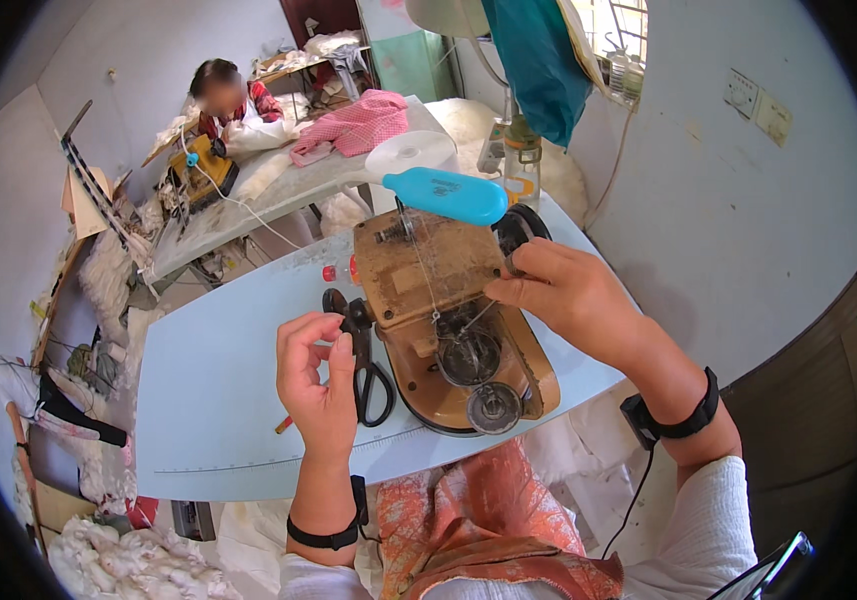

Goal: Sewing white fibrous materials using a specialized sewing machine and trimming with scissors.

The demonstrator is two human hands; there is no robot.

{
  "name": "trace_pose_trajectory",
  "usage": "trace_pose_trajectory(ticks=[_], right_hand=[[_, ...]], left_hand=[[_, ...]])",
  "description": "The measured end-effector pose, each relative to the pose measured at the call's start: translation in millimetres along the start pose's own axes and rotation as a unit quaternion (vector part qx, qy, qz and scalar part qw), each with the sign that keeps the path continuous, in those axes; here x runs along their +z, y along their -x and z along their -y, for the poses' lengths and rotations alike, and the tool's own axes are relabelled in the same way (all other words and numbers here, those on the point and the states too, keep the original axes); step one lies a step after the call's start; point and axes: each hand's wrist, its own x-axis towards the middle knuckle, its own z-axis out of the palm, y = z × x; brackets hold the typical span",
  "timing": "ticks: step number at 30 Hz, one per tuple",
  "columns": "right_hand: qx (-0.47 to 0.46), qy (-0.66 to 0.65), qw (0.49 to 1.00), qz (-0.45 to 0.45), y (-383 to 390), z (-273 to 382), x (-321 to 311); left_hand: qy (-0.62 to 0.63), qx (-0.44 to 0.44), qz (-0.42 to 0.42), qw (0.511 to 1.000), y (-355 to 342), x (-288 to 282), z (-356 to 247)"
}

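In front of me stands a brown, worn sewing machine (418, 275) with two round metal discs (468, 357) at its near end. My right hand (573, 300) is at the machine's right side, with thumb and forefinger pinched on a thin metal rod (480, 315) that slants down toward the upper disc. Left of the machine, my left hand (316, 375) is raised with fingers curled and thumb close to the forefinger; whatever lies in that pinch is too small to make out. Black-handled scissors (375, 392) lie between my left hand and the machine.
A blue lamp head (445, 195) hangs over the machine, beside a black handwheel (520, 228). A red-capped bottle (341, 272) stands behind. The pale blue table (208, 390) carries a ruler scale. Across from me a person (233, 110) sits at another table; white fur (128, 565) lies lower left.
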Motion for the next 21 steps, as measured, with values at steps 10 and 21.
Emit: trace_pose_trajectory(ticks=[10, 21], right_hand=[[0.278, -0.299, 0.912, 0.035, -16.6, 13.9, -9.1], [0.217, -0.248, 0.943, 0.038, -8.8, 16.5, -12.1]], left_hand=[[-0.010, -0.013, 0.003, 1.000, 5.6, -7.4, 5.3], [-0.019, 0.000, 0.012, 1.000, 8.9, -5.9, 3.6]])
